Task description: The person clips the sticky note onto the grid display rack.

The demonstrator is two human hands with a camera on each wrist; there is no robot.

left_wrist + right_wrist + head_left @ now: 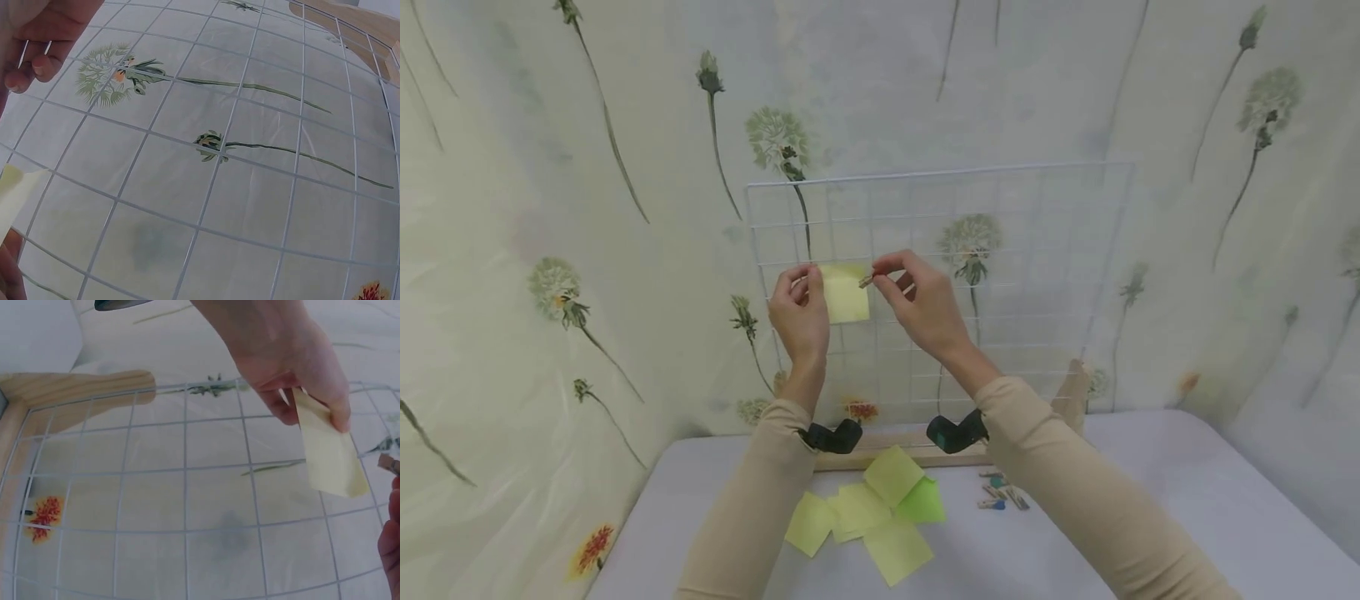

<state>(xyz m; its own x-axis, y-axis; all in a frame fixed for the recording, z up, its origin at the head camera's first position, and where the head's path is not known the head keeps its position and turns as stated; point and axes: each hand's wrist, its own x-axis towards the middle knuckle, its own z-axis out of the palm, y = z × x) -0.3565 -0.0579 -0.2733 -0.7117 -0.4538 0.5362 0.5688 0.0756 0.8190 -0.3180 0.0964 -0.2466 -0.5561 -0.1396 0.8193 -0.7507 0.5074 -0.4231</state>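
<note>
A yellow sticky note (847,302) lies flat against the white wire grid (1022,250). My left hand (799,315) pinches its left edge between thumb and fingers, as the right wrist view also shows. Near the note's upper right corner, my right hand (927,310) holds a small wooden clothespin (866,282) at its fingertips. In the right wrist view the clothespin (389,464) shows at the right edge, a little apart from the note (331,453). The left wrist view catches only a corner of the note (15,187), with right-hand fingers above it.
Several yellow sticky notes (898,550) and a green one (923,502) lie on the white table (1000,558). A small pile of clothespins (1003,492) sits right of them. The grid stands on a wooden base (917,454) before a flower-patterned curtain (647,125).
</note>
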